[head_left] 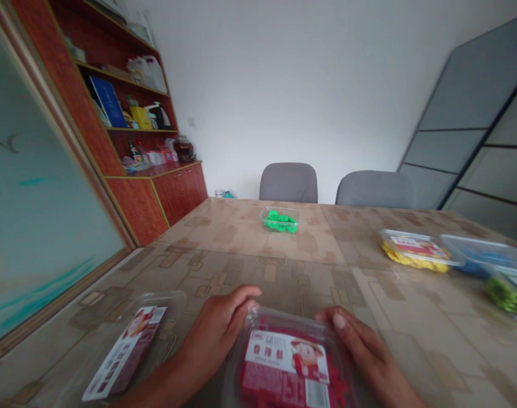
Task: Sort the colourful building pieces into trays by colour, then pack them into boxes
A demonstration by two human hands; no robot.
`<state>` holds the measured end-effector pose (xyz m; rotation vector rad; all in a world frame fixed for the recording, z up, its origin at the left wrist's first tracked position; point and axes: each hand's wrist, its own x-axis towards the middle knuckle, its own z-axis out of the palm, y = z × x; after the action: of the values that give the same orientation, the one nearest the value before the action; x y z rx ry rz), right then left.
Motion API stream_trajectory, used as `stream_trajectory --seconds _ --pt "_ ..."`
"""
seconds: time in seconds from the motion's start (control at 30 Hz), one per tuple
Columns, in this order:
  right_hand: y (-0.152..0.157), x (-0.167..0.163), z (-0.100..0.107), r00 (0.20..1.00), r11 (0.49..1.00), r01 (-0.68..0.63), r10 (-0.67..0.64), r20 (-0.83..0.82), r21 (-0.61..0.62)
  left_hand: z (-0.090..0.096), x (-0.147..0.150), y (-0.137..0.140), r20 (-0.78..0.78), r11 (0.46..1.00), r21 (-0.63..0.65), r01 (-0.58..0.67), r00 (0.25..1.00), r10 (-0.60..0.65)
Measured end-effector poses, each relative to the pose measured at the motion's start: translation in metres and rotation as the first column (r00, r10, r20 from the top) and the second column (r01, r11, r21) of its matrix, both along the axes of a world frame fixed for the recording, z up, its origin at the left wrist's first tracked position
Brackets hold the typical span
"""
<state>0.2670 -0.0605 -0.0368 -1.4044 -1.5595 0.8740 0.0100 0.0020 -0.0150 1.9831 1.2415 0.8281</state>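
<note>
A clear plastic container [283,365] with a printed label and red pieces inside lies at the near edge of the table. My left hand [224,323] grips its far left corner, thumb and fingers closed at the rim. My right hand [360,345] is closed against its far right corner, fingertips at the edge. The lid appears to be on the container. Left of my left forearm, a clear plastic lid [131,345] with a similar label lies flat on the table.
A clear tub of green pieces [280,220] stands at the far middle of the patterned table [241,266]. On the right are containers with yellow pieces [415,251], blue pieces [474,258] and green pieces [508,294]. Two grey chairs [288,182] stand beyond.
</note>
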Motion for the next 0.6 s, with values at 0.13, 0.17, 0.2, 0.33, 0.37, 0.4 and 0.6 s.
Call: stream_trajectory --seconds 0.13,0.17,0.2,0.33,0.37,0.4,0.6 --pt "0.002 0.001 -0.007 0.998 0.998 -0.044 0.043 0.042 0.033 0.014 -0.012 0.006 -0.049 0.992 0.104 -0.076 0.995 0.082" --pt "0.003 0.001 -0.009 0.997 0.997 -0.056 0.053 0.056 0.046 0.016 -0.013 0.007 -0.077 0.989 0.132 -0.067 0.994 0.078" --pt "0.004 0.002 -0.012 0.996 0.996 -0.065 0.061 0.069 0.056 0.018 -0.014 0.006 -0.117 0.988 0.151 -0.036 0.992 0.054" --pt "0.004 0.001 -0.016 0.996 0.995 -0.063 0.057 0.076 0.078 0.014 -0.012 -0.001 -0.271 0.984 0.104 0.146 0.956 -0.113" --pt "0.004 0.001 -0.016 0.996 0.995 -0.059 0.053 0.074 0.086 0.011 -0.011 -0.003 -0.276 0.984 0.083 0.155 0.953 -0.127" --pt "0.003 0.000 -0.015 0.996 0.994 -0.056 0.050 0.073 0.094 0.008 -0.010 -0.005 -0.269 0.986 0.063 0.154 0.954 -0.131" --pt "0.002 -0.001 -0.010 0.996 0.994 -0.067 0.062 0.064 0.082 0.012 -0.014 0.000 -0.156 0.991 0.016 0.130 0.980 -0.126"
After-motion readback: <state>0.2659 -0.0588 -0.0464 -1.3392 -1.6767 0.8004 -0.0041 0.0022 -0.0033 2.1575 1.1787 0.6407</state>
